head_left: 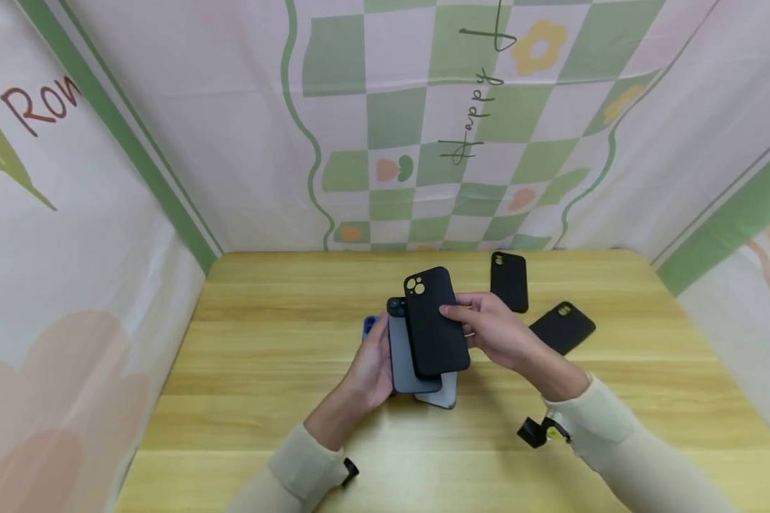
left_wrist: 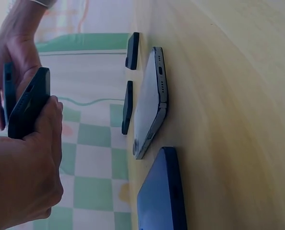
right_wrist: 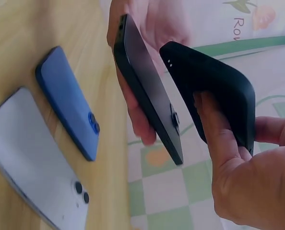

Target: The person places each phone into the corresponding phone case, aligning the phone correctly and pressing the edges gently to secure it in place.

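Note:
My left hand (head_left: 368,370) grips a dark grey smartphone (head_left: 403,360) by its edges, its back and camera turned up in the head view. My right hand (head_left: 499,333) pinches a black phone case (head_left: 435,331), thumb on the outer back and fingers inside the hollow, as the right wrist view shows. The case overlaps the phone in the head view; a narrow gap parts them in the right wrist view. Both are held above the table. Below them lie a silver-white smartphone (right_wrist: 37,153) and a blue smartphone (right_wrist: 68,100), mostly hidden in the head view.
Two more black phone cases lie on the right of the wooden table (head_left: 263,342): one farther back (head_left: 510,281), the other (head_left: 563,328) nearer and partly behind my right wrist. A printed cloth (head_left: 250,142) hangs along the table's back edge and sides.

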Motion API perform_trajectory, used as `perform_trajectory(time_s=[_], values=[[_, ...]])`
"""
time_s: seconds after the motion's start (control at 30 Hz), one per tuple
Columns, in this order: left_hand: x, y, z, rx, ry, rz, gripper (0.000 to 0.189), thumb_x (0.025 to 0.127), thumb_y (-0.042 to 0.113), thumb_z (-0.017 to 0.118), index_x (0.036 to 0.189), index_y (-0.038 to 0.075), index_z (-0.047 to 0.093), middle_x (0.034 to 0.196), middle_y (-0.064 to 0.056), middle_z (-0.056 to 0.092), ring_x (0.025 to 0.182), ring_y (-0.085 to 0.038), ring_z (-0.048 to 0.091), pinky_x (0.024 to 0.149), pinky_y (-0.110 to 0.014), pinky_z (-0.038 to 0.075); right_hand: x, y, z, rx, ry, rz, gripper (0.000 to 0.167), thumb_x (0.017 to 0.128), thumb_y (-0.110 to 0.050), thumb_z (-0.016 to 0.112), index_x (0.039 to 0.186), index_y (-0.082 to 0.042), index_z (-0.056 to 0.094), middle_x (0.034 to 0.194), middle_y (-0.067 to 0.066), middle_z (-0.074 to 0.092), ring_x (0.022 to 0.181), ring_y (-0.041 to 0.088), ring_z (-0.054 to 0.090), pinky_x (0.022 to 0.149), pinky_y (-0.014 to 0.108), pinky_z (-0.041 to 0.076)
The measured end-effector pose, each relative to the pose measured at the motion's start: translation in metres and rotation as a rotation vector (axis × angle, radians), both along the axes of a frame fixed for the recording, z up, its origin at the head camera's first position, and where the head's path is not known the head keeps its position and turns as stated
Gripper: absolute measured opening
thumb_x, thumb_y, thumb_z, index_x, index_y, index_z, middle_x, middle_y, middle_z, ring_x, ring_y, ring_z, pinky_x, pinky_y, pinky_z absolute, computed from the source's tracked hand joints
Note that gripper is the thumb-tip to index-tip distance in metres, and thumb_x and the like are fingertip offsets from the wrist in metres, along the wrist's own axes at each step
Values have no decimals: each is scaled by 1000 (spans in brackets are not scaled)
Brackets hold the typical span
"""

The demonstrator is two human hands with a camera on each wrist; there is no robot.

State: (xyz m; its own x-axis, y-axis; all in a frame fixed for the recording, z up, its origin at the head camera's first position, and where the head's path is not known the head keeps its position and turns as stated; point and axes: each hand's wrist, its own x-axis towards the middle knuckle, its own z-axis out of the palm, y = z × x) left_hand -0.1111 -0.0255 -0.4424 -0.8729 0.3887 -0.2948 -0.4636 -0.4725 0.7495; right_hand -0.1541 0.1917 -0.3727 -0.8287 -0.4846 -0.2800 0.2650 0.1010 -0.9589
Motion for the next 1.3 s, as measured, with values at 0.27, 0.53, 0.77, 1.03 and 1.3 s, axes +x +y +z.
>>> perform_trajectory(time_s=[0.27, 0.53, 0.77, 1.03, 1.3], values=[[-1, 1, 0, 47, 35, -28, 66, 114, 57, 19, 169, 22, 26, 168, -12, 38, 157, -33, 31, 129, -54, 23, 2, -12, -7, -41, -55, 5, 34, 113, -15, 51, 132, 12, 59, 96, 4, 77, 85, 15, 76, 77, 31, 64], [-3, 4, 0, 67, 54, -34, 66, 115, 55, 17, 166, 18, 32, 161, -16, 47, 148, -31, 45, 125, -53, 33, 4, -20, -11, -57, -67, 1, 44, 113, -13, 50, 143, 19, 49, 109, 9, 78, 96, 19, 78, 84, 34, 64], [-2, 5, 0, 80, 45, -25, 64, 115, 54, 18, 168, 19, 26, 164, -15, 42, 151, -30, 40, 126, -53, 31, 5, -25, -18, -32, -69, 11, 39, 113, -12, 50, 139, 17, 55, 103, 8, 78, 92, 18, 78, 82, 33, 64], [-2, 5, 0, 102, 33, -23, 63, 115, 53, 21, 167, 17, 28, 165, -14, 41, 150, -30, 40, 126, -54, 30, 8, -28, -21, -28, -64, 17, 38, 113, -12, 50, 138, 16, 56, 102, 8, 78, 91, 18, 78, 81, 34, 65], [-1, 4, 0, 95, 24, 5, 61, 116, 50, 29, 164, 14, 35, 160, -16, 49, 145, -30, 49, 122, -54, 38, 8, -25, -20, 93, -2, 16, 36, 111, -15, 54, 133, 13, 60, 102, 11, 79, 89, 20, 78, 78, 35, 65]])
